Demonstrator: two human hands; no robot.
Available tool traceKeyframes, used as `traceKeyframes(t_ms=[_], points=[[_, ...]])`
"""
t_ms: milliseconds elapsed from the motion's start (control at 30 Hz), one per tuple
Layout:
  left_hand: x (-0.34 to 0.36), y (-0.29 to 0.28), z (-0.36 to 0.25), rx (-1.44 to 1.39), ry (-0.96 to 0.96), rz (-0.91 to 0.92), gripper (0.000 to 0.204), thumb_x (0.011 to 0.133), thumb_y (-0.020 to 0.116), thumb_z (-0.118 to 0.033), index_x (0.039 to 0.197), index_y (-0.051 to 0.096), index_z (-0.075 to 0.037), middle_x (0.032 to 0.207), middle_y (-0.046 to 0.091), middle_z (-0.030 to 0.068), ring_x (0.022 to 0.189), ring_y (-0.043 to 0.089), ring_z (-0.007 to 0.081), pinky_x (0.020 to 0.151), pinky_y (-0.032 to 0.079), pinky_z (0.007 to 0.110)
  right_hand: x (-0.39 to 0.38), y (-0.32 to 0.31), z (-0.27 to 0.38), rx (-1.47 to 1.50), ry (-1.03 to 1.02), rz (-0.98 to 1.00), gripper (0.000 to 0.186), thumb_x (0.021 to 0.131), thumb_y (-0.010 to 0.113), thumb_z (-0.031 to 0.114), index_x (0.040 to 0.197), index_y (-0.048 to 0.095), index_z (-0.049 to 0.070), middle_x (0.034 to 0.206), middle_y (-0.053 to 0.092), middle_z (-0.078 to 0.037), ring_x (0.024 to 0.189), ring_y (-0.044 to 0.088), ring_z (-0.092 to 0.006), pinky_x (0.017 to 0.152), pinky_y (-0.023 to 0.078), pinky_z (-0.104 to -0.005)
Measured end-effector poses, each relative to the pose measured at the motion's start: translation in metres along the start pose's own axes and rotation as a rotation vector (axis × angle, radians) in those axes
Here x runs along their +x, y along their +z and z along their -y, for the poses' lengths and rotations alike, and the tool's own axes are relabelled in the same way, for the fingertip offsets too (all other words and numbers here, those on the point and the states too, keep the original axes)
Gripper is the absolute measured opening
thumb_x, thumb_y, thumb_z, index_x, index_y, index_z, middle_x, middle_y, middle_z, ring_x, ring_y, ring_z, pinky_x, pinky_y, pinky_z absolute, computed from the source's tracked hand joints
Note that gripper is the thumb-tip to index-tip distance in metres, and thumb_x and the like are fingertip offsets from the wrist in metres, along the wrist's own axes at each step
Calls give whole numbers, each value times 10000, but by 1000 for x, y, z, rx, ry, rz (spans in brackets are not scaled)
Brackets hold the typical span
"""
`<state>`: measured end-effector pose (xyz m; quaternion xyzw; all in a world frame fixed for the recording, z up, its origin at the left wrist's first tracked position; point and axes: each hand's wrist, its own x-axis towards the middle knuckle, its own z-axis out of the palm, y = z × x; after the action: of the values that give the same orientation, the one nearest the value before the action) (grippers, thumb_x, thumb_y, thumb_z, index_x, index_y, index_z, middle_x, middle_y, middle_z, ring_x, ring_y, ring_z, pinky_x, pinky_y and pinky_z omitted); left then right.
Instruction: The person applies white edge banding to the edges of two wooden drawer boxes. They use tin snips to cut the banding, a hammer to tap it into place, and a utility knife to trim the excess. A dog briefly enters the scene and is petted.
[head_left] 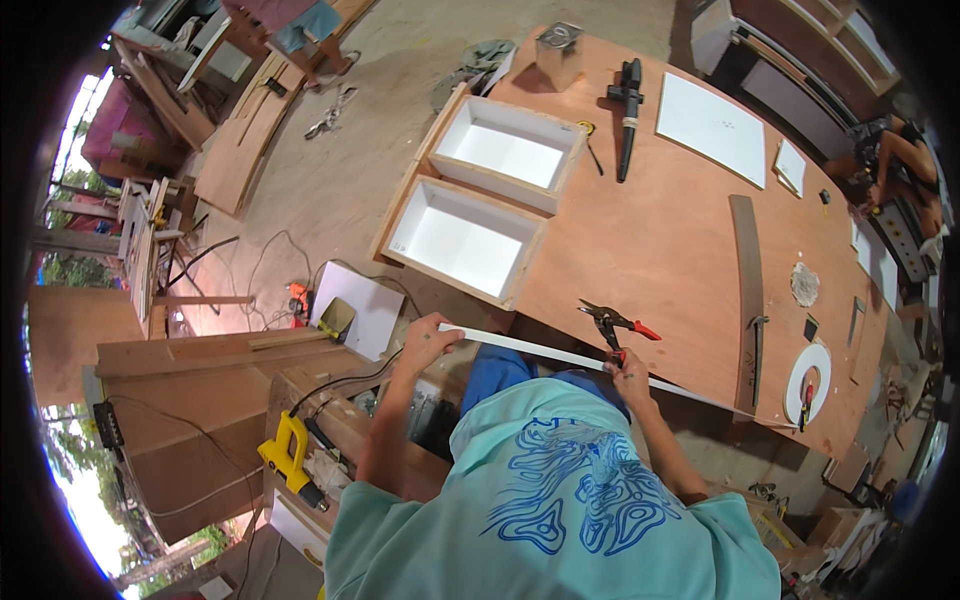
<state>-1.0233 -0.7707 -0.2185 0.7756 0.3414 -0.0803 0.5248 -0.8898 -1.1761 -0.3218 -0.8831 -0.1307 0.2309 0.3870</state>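
Observation:
My left hand (430, 340) pinches the end of a long white strip of edge banding (540, 348). The strip stretches to the right across my front, past the table's near edge, toward a white roll (796, 384) lying flat at the right end. Red-handled snips (610, 322) are in my right hand (630, 378), closed round one handle; the other handle sticks out to the right. Their jaws are apart and point up and to the left, away from the strip. The strip passes close by my right hand; whether those fingers also touch it, I cannot tell.
Two white-lined drawer boxes (465, 236) stand at the table's left side. On the plywood table (650, 240) lie a black tool (628, 115), a white panel (710, 128) and a dark wood strip (746, 290). A yellow heat gun (290, 455) rests at lower left. Other people are farther off.

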Motion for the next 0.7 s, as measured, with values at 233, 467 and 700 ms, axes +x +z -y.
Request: traceKeyframes(t_ms=[233,467,700], points=[[44,20,54,-549,-245,-59,167,825,712,-115,782,573,-32,662,577,48,567,588,131,493,474,275,15,31,6,32,149,13,184,797,725,75,898,587,8,697,629,-114,645,596,-206,627,474,-336],[124,-29,89,-890,-383,-132,153,869,678,-88,938,547,-52,736,574,41,596,571,153,522,517,303,68,110,60,-36,178,-89,233,786,728,103,950,602,-4,762,667,-169,718,668,-317,662,505,-393],[210,-106,191,-1072,-420,-166,110,883,667,-63,916,562,-63,754,580,23,648,562,134,574,503,290,102,205,149,-189,147,-85,231,815,696,145,966,589,7,767,650,-222,742,640,-414,659,489,-471]])
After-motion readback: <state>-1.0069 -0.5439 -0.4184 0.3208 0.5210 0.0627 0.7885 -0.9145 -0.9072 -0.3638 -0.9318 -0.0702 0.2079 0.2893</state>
